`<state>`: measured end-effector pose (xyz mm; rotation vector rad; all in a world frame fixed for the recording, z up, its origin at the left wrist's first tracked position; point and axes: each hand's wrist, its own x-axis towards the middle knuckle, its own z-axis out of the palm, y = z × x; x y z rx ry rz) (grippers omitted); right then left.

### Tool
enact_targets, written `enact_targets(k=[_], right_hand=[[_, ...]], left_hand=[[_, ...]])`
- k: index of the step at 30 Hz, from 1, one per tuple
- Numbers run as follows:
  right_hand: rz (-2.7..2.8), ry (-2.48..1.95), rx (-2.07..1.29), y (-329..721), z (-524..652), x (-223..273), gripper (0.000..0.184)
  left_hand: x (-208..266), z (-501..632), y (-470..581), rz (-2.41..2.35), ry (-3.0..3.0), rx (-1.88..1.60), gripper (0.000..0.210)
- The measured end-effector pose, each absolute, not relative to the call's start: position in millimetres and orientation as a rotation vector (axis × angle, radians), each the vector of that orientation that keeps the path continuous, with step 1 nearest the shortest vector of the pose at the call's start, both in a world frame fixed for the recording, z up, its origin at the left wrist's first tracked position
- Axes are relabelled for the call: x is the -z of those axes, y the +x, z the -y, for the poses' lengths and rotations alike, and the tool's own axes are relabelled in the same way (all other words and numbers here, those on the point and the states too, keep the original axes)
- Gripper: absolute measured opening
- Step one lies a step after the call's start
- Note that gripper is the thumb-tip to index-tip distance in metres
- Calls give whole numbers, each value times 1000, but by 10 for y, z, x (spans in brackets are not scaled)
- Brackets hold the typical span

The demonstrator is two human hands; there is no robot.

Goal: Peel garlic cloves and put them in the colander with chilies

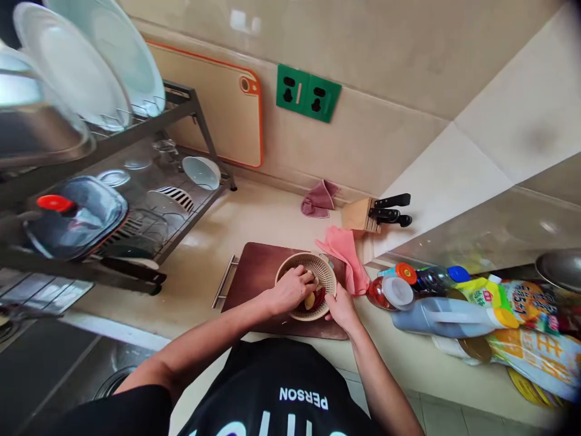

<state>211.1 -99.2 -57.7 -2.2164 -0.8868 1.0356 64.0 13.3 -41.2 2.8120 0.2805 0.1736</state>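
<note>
- Black shirt (276, 375), white lettering: nearest item, at six o'clock of the basket, which serves as dial centre.
- Dish rack (205, 126), metal, plates standing above, bowls below: ten o'clock.
- Cutting board (204, 103), orange-edged, upright against the wall: eleven o'clock.
- Brown board (252, 281): flat on the counter, beneath the basket.
- Left hand (293, 290), mine: inside the basket, fingers bunched over the contents; whether they pinch anything, I cannot tell.
- Basket (321, 266), beige, slatted: on the brown board, directly before me.
- Pale piece (310, 301): in the basket, just under my left fingers; kind unclear.
- Step in hand, by my judgement: sorting or picking among the contents. Next move seems to call for a sure left pinch, the rim kept steady.
- Mauve cloth (318, 200): twelve o'clock.
- Right hand (340, 309), mine: clamped on the rim at four o'clock.
- Pink cloth (348, 257): two o'clock.
- Knife block (356, 215), black-handled knives: one o'clock.
- Lidded jar (379, 295): three o'clock.
</note>
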Motion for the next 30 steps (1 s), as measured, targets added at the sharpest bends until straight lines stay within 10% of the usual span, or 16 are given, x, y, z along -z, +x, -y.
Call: enact_targets(k=[10, 30], right_hand=[[1294, -2324, -114, 2014, 1198, 256, 34], [1910, -2359, -686, 1898, 478, 434, 32]], left_hand=[[386, -65, 278, -69, 2753, -123, 28], [437, -317, 543, -346, 2740, -268, 19]])
